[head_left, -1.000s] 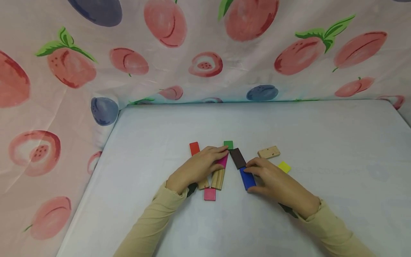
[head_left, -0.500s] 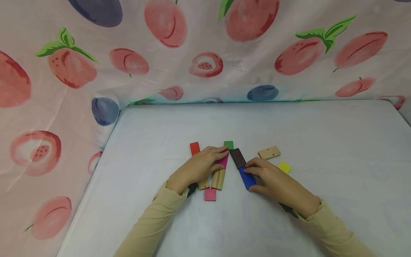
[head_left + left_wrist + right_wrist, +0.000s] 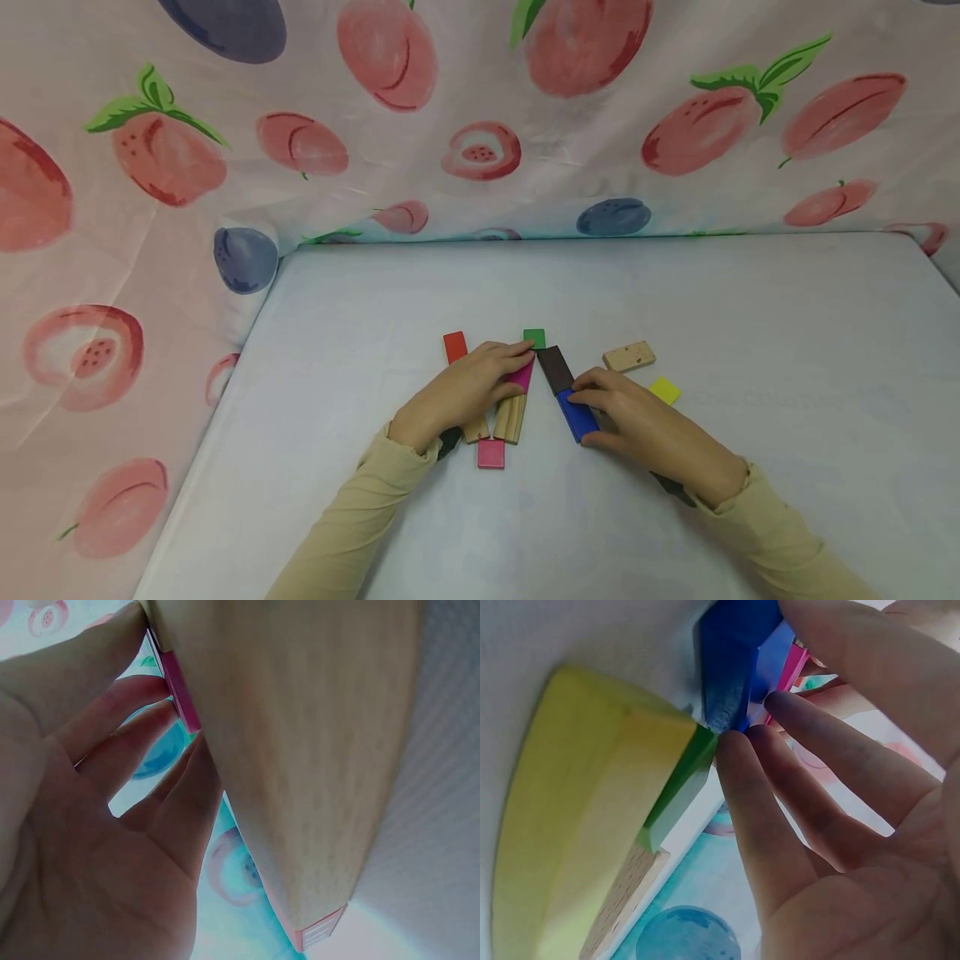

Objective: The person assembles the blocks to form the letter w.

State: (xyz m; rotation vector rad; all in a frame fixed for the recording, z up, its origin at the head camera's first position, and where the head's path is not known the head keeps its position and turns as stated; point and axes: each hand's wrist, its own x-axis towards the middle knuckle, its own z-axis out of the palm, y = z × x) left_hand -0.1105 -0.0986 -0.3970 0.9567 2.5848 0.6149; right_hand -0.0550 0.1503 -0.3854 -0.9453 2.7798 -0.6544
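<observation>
My left hand (image 3: 471, 383) reaches over a row of wooden blocks, its fingertips at the seam between the green block (image 3: 534, 338) and the magenta block (image 3: 521, 377). Its thumb lies at the magenta block's lower end, so thumb and fingers span it. Below that lies a grooved natural-wood block (image 3: 510, 419). My right hand (image 3: 633, 415) holds the blue block (image 3: 577, 416) between thumb and fingertips. The blue block's upper end meets the dark brown block (image 3: 556, 369), slanting up to the green one. In the right wrist view, fingertips touch the blue block (image 3: 735, 667).
A red block (image 3: 454, 346) and another natural-wood block (image 3: 476, 431) show partly past my left hand. A pink block (image 3: 491, 454) sits below them. Right of my right hand lie a speckled wood block (image 3: 628, 357) and a yellow block (image 3: 664, 390). Fruit-print cloth (image 3: 480, 83) rises behind the table.
The blue block has shifted slightly up and left along with my right thumb, lining up closer with the dark brown block. My left hand stays in place.
</observation>
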